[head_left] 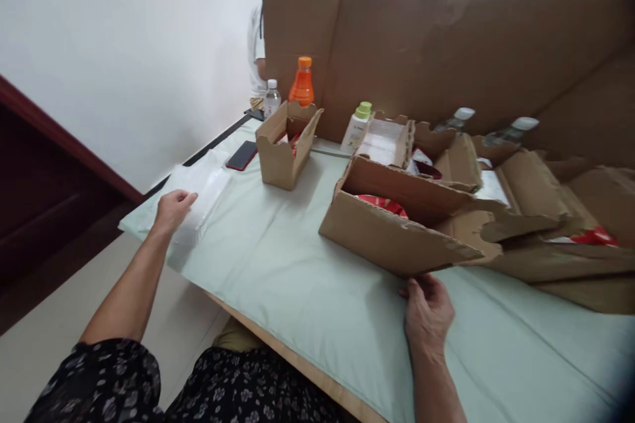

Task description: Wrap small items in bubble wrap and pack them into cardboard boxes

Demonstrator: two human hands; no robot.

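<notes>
My left hand (174, 210) is over a pile of clear plastic bags (211, 178) at the table's left end. Its fingers are curled closed, thumb pointing right; whether a bag is pinched between them is hidden. At the near bottom edge of an open cardboard box (391, 238), my right hand (430, 314) has its fingers bent against the box, with some tips out of sight beneath it. Inside that box lies a red packet (381, 205), partly covered by the box walls.
A smaller cardboard box (280, 168) stands left of centre, near a phone (242, 155), an orange bottle (302, 84) and a clear bottle (272, 99). Several filled boxes crowd the right, beside a green-capped white bottle (356, 129). A tall cardboard panel (436, 46) backs the table; a person sits behind.
</notes>
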